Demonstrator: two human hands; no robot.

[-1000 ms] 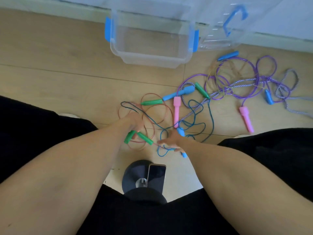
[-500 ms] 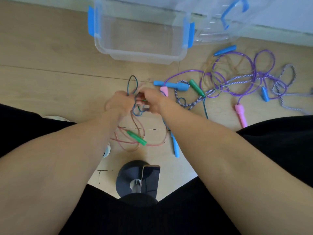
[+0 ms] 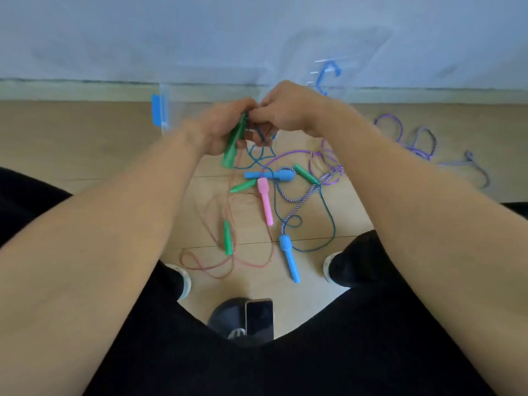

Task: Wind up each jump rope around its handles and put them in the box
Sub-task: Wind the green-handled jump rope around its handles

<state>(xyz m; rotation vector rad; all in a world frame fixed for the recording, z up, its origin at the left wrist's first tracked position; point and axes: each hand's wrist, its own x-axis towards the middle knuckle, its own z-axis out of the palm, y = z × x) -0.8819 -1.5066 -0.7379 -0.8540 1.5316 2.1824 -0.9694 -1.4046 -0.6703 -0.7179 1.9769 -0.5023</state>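
My left hand (image 3: 221,130) grips a green handle (image 3: 235,145), raised in front of me, with a pink cord hanging from it to the floor. My right hand (image 3: 285,110) pinches the tangled teal and pink cords (image 3: 258,135) right beside that handle. On the wooden floor lie a second green handle (image 3: 227,238), further green handles (image 3: 306,173), a pink handle (image 3: 265,201), blue handles (image 3: 290,258) and tangled teal, purple and striped ropes (image 3: 303,195). The clear box (image 3: 161,112) with blue clips sits behind my hands, mostly hidden and blurred.
The box's clear lid with a blue handle (image 3: 325,72) leans on the wall at the back right. A phone on a dark round stand (image 3: 258,317) sits between my knees. More purple and striped rope (image 3: 420,138) lies at the right. My feet (image 3: 333,267) flank the ropes.
Both hands have risen from the floor to in front of the box, lifting a green handle and the tangled cords. The view has tilted up towards the wall.
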